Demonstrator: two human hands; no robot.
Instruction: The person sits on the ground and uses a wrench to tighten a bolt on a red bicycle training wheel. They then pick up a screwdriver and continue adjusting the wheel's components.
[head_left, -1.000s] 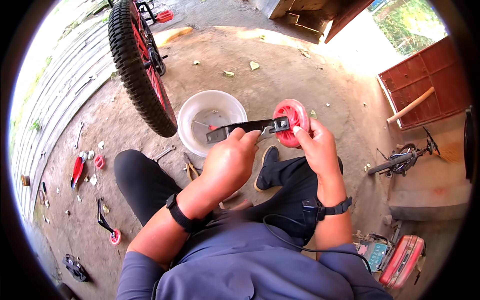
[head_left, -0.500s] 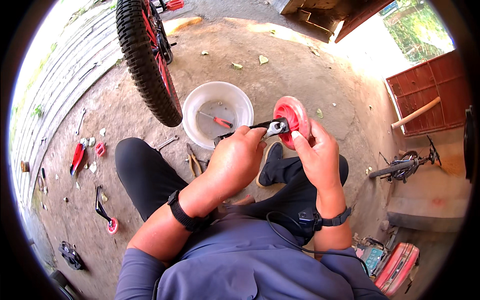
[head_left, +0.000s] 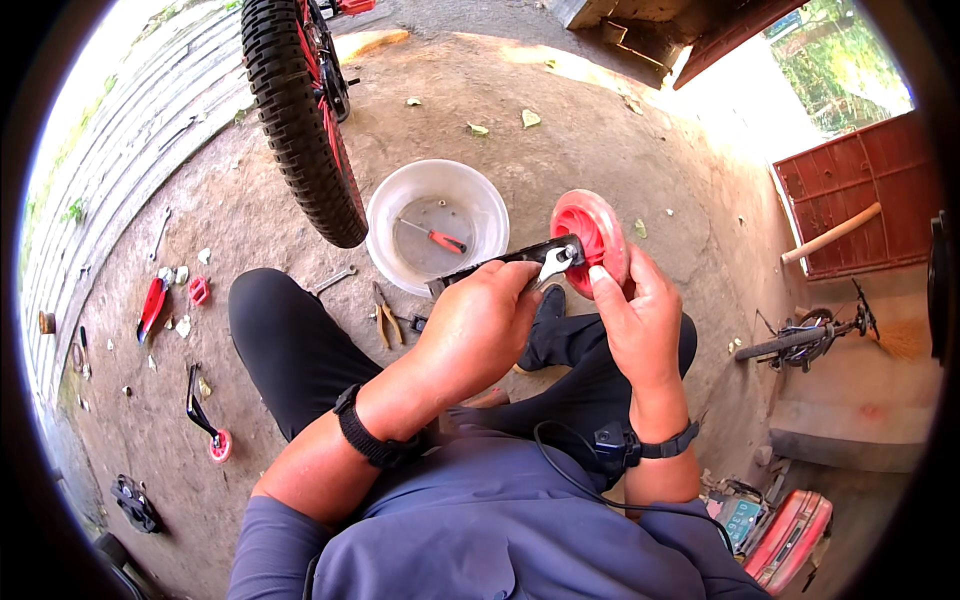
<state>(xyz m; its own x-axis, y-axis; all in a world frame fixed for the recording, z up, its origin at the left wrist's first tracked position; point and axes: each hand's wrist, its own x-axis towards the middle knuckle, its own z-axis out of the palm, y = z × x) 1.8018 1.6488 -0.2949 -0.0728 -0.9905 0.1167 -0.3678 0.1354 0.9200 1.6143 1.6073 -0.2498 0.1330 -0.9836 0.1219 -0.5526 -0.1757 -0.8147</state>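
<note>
At your far left, a small pink wheel on a black bent bracket lies on the brown ground, well apart from your hands. Nearer, a black knobbly bicycle tyre stands beside a round translucent plastic basin, which holds a red-handled screwdriver; tan-handled pliers lie on your side of it.

Your left hand is clamped on a silver open-ended wrench; I cannot tell whether it grips the flat black metal arm too. That arm passes behind your left hand, its long axis rising toward the right. The wrench slants the same way, more steeply, its head at the silver bolt near the arm's right end; whether it is seated is too small to tell. Just right, the red spoked wheel crowds the wrench head. Your right hand, the nearer one, pinches that wheel, thumb in front, fingers largely hidden behind.
</note>
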